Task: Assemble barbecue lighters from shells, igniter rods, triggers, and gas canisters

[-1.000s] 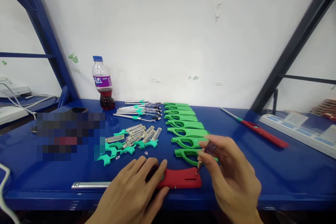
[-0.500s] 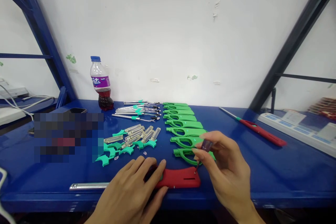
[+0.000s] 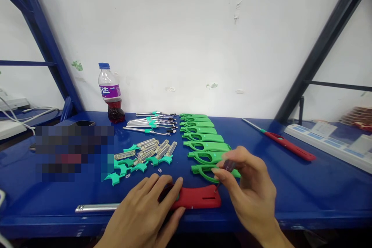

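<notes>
Lighter lying on the counter.
The left hand is gripping the lighter; the right hand is pinching a small screwdriver, its tip touching the lighter's red end. Green shells are resting behind the lighter.

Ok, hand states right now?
Left hand: holding the red lighter down.
Right hand: closed on a small screwdriver, tip at the lighter.
</notes>
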Demonstrator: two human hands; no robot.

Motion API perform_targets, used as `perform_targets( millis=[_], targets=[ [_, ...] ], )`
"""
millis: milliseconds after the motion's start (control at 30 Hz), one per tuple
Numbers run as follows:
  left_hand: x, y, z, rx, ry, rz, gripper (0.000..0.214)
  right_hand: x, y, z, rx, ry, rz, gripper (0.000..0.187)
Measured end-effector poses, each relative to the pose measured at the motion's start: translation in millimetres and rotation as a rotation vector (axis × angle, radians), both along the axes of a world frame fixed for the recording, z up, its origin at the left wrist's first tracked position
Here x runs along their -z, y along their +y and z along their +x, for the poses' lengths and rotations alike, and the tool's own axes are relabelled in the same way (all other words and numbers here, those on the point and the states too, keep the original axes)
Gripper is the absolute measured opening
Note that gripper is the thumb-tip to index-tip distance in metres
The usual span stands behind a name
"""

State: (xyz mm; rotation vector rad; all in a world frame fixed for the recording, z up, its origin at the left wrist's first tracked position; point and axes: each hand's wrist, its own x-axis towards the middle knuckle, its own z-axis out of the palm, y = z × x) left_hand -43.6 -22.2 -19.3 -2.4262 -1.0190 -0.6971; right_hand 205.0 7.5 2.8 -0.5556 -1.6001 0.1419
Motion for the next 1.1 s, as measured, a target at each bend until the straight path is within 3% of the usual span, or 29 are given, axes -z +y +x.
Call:
perform_targets(
  millis=[167,433,600,833,1100],
  targets=[
    [0.4,-1,-1,0.007,0.002,0.006,0.041,8.1,-6,3,-0.048,-0.048,-0.010,0.037],
    [-1.0,0,1,0.003,-0.013,-0.007,0.041,7.6,-9,0,-0.033,-0.023,0.101,0.062],
    [-1.3,-1,1,0.003,-0.004,0.006,0.041,4.5,-5,2,0.012,0.043,0.063,0.054],
    [-0.3,-1,0,0.004,-0.011,0.001,0.041,9.0,-4,2,0.036,-0.095,-0.064,0.051],
    [-1.4,0,0,-0.001,-0.015,0.006,0.040,12.1,-4,0,0.053,0.042,-0.049,0.052]
  ],
)
